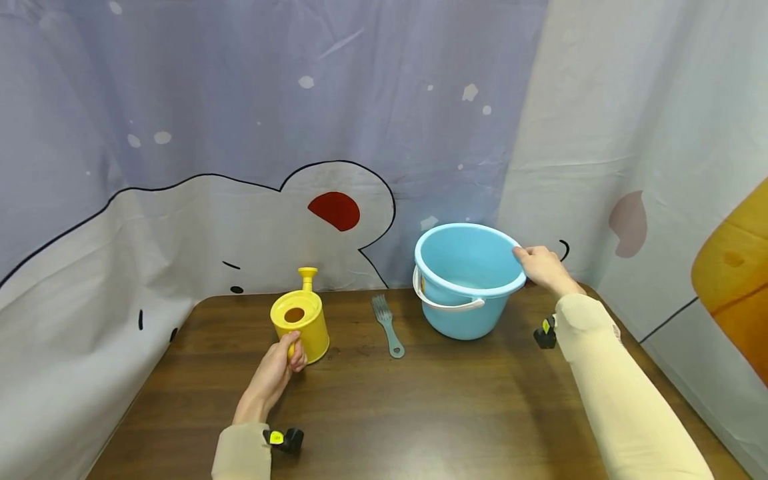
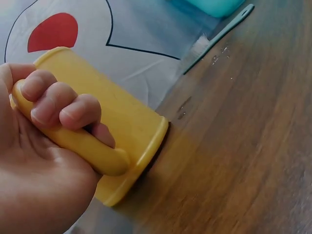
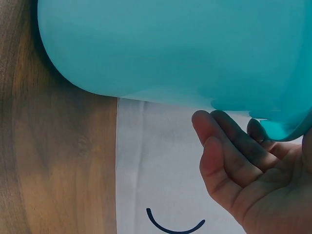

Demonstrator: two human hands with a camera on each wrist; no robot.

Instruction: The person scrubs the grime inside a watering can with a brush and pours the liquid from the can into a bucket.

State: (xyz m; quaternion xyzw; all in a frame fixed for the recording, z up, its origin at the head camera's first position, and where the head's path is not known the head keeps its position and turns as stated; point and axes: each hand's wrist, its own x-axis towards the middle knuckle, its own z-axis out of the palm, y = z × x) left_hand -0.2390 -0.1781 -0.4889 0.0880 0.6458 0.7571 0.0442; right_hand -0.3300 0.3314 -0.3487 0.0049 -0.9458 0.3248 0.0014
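My left hand (image 1: 277, 370) grips the handle of a yellow watering can (image 1: 312, 333), its fingers curled round the loop. In the left wrist view the can's handle (image 2: 78, 146) runs through the fingers, and the base edge is close over the wood. At the right, my right hand (image 1: 547, 268) holds the rim of a light blue bucket (image 1: 465, 313), thumb on top of the edge. Seen from the right wrist, the fingers (image 3: 234, 146) lie under the rim, beside the bucket wall (image 3: 146, 53). The bucket's white carry handle (image 1: 450, 307) hangs down at its front left.
Between can and bucket lies a grey-green fork (image 1: 389, 327), tines toward the back. The brown wooden table (image 1: 384, 413) ends at a printed curtain (image 1: 240, 233) behind, which also hangs along the right side.
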